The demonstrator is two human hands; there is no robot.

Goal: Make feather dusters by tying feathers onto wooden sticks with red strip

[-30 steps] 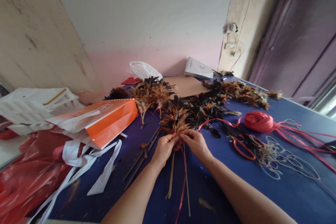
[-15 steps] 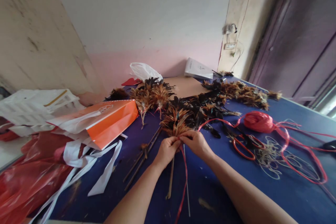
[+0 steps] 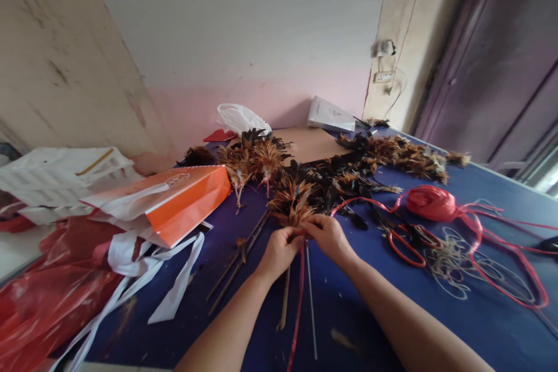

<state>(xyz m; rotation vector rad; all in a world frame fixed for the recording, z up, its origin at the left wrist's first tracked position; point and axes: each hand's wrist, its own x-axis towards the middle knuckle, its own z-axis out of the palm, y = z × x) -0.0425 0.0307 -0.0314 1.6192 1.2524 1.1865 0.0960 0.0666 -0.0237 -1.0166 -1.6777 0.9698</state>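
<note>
Both hands meet at the base of a bundle of brown and black feathers (image 3: pixel 294 200). My left hand (image 3: pixel 279 253) is closed in a pinch on the bundle's base. Beside it, my right hand (image 3: pixel 329 239) pinches the red plastic string (image 3: pixel 300 302) where it meets the bundle; the fingertips partly hide the binding. One end of the string hangs down toward the table's front, while another part runs from behind the right hand to a red string ball (image 3: pixel 430 202). Below the hands show a wooden stick (image 3: pixel 284 299) and a thin white rod (image 3: pixel 311 308).
Red-handled scissors (image 3: pixel 405 247) and tangled pale string (image 3: pixel 453 261) lie right. More feathers (image 3: pixel 392 157) spread behind. Two finished-looking feather bunches (image 3: pixel 253 160) lie at the back. On the left are sticks (image 3: pixel 239 261), an orange paper bag (image 3: pixel 187 209) and a red plastic bag (image 3: pixel 65 285).
My right fingers have shifted slightly at the bundle's base. The hanging end of red string has swung left and hangs straighter. The bundle stays nearly in place.
</note>
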